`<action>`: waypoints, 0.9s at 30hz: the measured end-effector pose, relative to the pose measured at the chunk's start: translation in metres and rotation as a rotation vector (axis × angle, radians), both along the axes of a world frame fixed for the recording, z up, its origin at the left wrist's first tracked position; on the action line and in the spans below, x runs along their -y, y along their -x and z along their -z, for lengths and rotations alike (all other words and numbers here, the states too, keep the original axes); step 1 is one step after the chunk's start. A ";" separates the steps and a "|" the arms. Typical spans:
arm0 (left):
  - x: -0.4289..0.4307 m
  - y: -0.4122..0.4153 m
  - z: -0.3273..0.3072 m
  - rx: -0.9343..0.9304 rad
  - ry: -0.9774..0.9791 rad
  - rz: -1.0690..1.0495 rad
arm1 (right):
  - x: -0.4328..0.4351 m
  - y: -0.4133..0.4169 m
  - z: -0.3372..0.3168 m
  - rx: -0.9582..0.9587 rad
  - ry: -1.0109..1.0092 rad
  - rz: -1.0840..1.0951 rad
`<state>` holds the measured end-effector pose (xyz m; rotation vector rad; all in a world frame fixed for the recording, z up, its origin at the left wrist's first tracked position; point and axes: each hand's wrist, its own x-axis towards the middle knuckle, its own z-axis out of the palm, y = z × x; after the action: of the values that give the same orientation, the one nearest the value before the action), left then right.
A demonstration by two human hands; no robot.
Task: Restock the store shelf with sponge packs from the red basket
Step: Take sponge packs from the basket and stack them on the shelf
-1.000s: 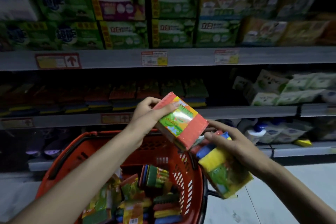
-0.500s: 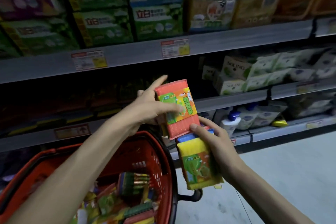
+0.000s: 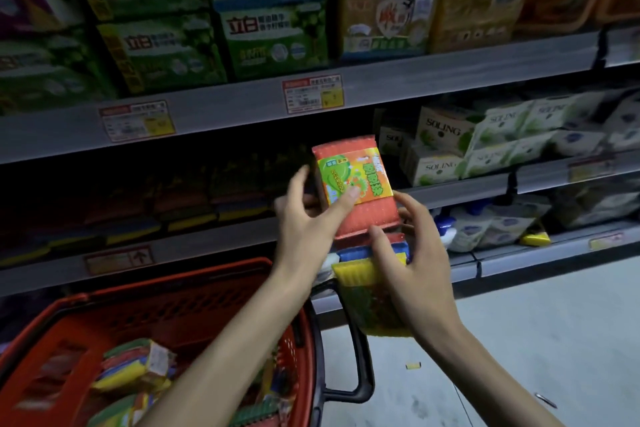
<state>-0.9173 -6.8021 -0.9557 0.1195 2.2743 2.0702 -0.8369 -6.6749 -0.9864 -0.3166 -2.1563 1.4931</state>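
Observation:
My left hand (image 3: 311, 218) holds an orange-red sponge pack (image 3: 356, 184) with a green label upright, thumb across its front, in front of the dark middle shelf (image 3: 207, 239). Just below it my right hand (image 3: 412, 263) grips a second sponge pack (image 3: 356, 274) with a yellow top and blue layer, its fingertips also touching the lower edge of the orange pack. The red basket (image 3: 166, 298) sits at lower left under my left forearm, with several sponge packs (image 3: 135, 367) inside. Dim rows of sponge packs (image 3: 187, 208) lie on the middle shelf.
Green and orange boxed goods (image 3: 273, 35) fill the top shelf above price tags (image 3: 313, 94). White Soling boxes (image 3: 446, 146) stand at right on the middle shelf, white pouches (image 3: 485, 225) on the lower one. The basket's black handle (image 3: 360, 350) hangs at right. Pale floor (image 3: 519, 340) lies lower right.
Both hands rose toward the middle shelf with their packs. The orange pack went from tilted to upright, and the view swung right and closer, pushing the basket to the lower left.

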 end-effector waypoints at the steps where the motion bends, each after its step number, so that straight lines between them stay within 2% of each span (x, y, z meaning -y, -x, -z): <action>1: -0.004 -0.002 0.003 0.004 0.023 0.014 | 0.000 0.002 0.002 -0.001 0.028 0.016; 5: -0.012 -0.011 0.021 0.005 0.037 0.026 | -0.005 0.007 0.005 0.008 0.190 0.032; 10: -0.015 -0.026 0.029 -0.067 0.011 -0.093 | -0.004 0.010 0.016 0.009 0.195 0.003; 13: -0.019 -0.027 0.028 -0.086 0.009 -0.112 | -0.004 0.013 0.020 -0.001 0.269 -0.029; 20: -0.027 -0.018 0.027 -0.177 0.118 -0.171 | -0.010 0.028 0.025 0.010 0.457 -0.074; 27: -0.026 0.001 0.032 -0.141 0.154 -0.120 | -0.018 0.044 0.029 0.015 0.408 -0.105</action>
<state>-0.9188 -6.7766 -0.9873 0.1277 2.5748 1.9900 -0.8805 -6.6567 -1.0153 -0.3567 -1.8901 1.9960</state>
